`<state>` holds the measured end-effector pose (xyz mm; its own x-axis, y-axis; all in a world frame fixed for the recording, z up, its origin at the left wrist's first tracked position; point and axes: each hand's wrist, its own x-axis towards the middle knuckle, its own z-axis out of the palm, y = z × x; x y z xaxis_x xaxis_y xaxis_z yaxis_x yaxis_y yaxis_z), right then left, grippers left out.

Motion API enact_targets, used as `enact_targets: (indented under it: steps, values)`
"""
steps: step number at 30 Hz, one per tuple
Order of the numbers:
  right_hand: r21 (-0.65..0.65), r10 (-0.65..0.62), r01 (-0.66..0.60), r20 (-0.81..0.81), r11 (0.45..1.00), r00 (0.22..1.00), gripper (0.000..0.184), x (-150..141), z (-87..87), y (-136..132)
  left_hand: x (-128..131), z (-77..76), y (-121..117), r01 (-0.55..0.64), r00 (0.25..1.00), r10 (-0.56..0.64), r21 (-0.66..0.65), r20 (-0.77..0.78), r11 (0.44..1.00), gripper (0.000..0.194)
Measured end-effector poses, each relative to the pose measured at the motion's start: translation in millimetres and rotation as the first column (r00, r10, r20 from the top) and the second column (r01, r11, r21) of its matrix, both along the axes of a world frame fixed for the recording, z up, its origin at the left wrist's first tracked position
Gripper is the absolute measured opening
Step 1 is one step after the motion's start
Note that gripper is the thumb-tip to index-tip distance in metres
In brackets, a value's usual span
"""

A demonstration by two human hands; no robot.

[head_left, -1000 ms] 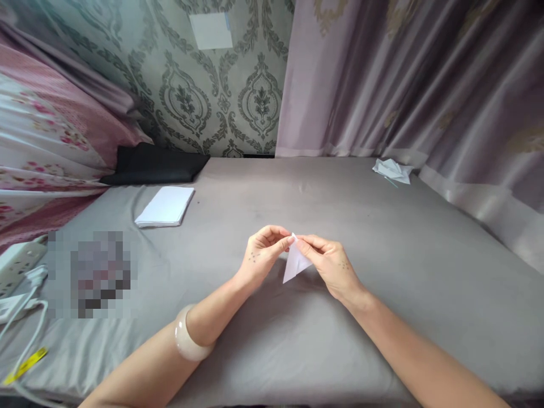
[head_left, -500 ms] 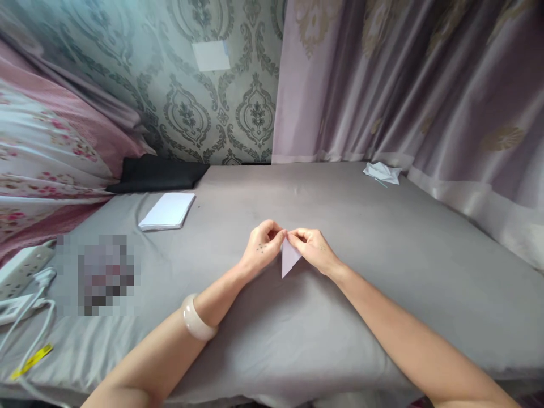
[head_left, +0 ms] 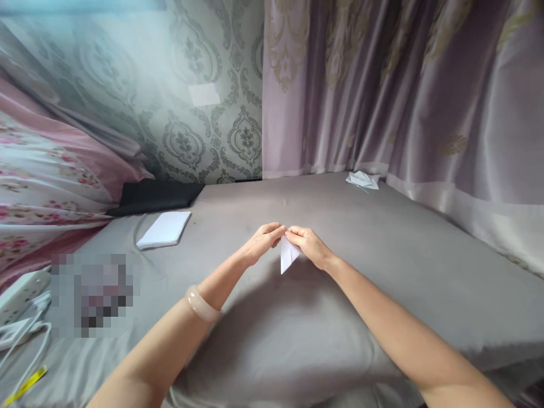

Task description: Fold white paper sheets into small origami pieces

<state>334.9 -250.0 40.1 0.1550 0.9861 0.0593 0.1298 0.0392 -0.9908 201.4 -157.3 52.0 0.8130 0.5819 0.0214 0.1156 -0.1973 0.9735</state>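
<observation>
A small piece of folded white paper [head_left: 289, 255] hangs between my hands with a sharp corner pointing down. My left hand [head_left: 266, 241] pinches its upper edge between thumb and fingers. Close against it, my right hand [head_left: 309, 243] grips the paper's upper right part, and the fingertips of both hands nearly meet. The fingers hide the top of the paper. Below lies a grey cloth surface [head_left: 289, 340], with the paper held above it. A pale bangle [head_left: 203, 305] circles my left forearm.
On the left lie a stack of white paper [head_left: 165, 229] and a folded black cloth [head_left: 159, 194]. Power strips [head_left: 23, 292] with white cables and a yellow strip [head_left: 25, 385] are at the left edge. Folded white papers [head_left: 363, 180] rest at the far right, by the curtain [head_left: 323, 102].
The camera view has tilted up and shifted slightly right. Both hands still hold the paper, which has turned a little and now shows a fold line.
</observation>
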Motion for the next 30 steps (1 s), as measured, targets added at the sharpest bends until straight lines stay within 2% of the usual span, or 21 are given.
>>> enact_targets:
  steps: [6, 10, 13, 16, 20, 24, 30]
  values:
    - [0.035, -0.09, 0.096, -0.149, 0.995, 0.985, 0.033, -4, -2.5, 0, 12, -3.0, -7, -0.121, 0.974, 0.136, -0.089, 0.18, 0.989, 0.035]
    - [0.048, -0.06, 0.077, -0.284, 0.996, 0.957, 0.034, -8, -3.1, 0, 16, -0.7, -11, -0.133, 0.954, 0.185, -0.222, 0.234, 0.966, 0.039]
    - [0.027, -0.042, 0.055, -0.335, 0.998, 0.941, 0.033, -9, -3.2, 0, 17, -5.5, -12, -0.137, 0.937, 0.229, -0.328, 0.263, 0.935, 0.043]
    - [-0.002, -0.043, 0.046, -0.395, 0.999, 0.918, 0.032, -6, -6.0, 2, 15, -14.7, -9, -0.077, 0.933, 0.212, -0.413, 0.292, 0.907, 0.046]
    - [-0.009, -0.127, 0.136, -0.417, 0.991, 0.9, 0.032, 7, -13.3, 6, 10, -25.2, -5, 0.031, 0.948, 0.141, -0.525, 0.284, 0.851, 0.038]
    - [0.013, -0.098, 0.112, -0.408, 0.994, 0.908, 0.032, 16, -18.2, 7, 9, -29.1, -5, 0.055, 0.958, 0.128, -0.606, 0.256, 0.794, 0.031]
    - [0.013, -0.084, 0.097, -0.397, 0.995, 0.914, 0.03, 19, -18.7, 6, 10, -30.0, -8, 0.073, 0.966, 0.11, -0.657, 0.233, 0.75, 0.028]
